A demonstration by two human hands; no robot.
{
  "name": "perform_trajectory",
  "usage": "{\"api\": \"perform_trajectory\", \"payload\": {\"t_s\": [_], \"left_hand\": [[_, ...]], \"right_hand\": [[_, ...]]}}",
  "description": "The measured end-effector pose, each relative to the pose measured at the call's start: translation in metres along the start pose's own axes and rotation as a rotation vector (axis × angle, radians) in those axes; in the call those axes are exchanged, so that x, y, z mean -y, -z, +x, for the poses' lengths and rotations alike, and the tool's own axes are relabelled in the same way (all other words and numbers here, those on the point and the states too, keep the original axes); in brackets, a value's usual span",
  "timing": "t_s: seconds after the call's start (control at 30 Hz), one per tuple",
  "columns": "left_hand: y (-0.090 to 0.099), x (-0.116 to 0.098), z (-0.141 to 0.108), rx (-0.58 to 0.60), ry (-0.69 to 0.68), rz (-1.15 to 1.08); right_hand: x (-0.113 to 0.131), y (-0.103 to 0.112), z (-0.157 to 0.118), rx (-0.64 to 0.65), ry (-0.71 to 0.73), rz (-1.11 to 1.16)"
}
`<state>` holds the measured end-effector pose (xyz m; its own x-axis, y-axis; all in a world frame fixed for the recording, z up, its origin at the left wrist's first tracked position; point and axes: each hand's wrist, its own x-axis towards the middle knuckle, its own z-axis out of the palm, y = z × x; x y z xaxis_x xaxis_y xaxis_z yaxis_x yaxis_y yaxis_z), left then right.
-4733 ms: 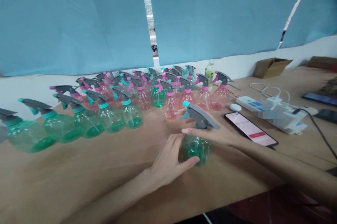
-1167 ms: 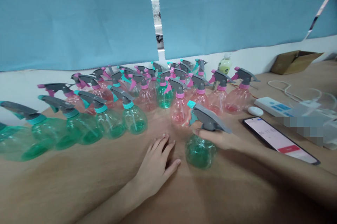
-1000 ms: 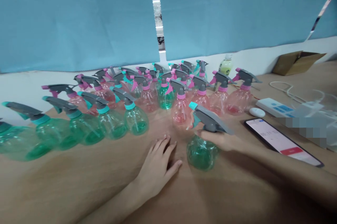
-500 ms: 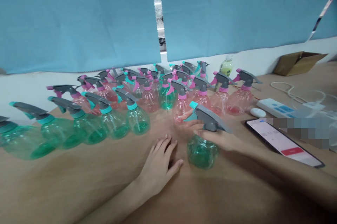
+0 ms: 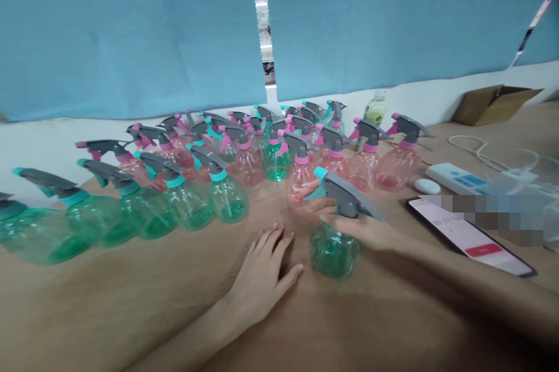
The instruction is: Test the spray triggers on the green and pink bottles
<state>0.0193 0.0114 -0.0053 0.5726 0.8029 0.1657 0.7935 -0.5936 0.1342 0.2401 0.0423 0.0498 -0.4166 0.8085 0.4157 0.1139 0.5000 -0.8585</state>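
Observation:
A green spray bottle [image 5: 335,255] with a grey and turquoise trigger head stands close in front of me, right of centre. My right hand [image 5: 349,225] reaches in from the right and is closed around its neck, with some fingers hidden behind the bottle. My left hand [image 5: 265,273] lies flat on the wooden table [image 5: 144,308], fingers stretched out and holding nothing, just left of that bottle. Nearest to the left hand's fingertips is another green spray bottle [image 5: 229,200], the right end of a row of green ones.
Behind the hands stand several pink spray bottles [image 5: 301,177] and some green ones in loose rows. To the right lie a phone [image 5: 474,238], a white oval case [image 5: 427,187], a power strip [image 5: 456,177] and cables. A cardboard box [image 5: 491,105] and a drink bottle [image 5: 376,110] are farther back.
Almost nothing differs. Both hands and the held spray bottle keep their places; the whole view has shifted very slightly.

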Motion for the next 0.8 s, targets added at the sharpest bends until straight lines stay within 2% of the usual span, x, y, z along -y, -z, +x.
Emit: {"api": "perform_trajectory", "payload": {"t_s": [0.8], "left_hand": [[0.0000,0.0000,-0.0007,-0.014,-0.009,-0.001]], "right_hand": [[0.0012,0.0006,-0.0012,-0.022,-0.020,-0.038]]}}
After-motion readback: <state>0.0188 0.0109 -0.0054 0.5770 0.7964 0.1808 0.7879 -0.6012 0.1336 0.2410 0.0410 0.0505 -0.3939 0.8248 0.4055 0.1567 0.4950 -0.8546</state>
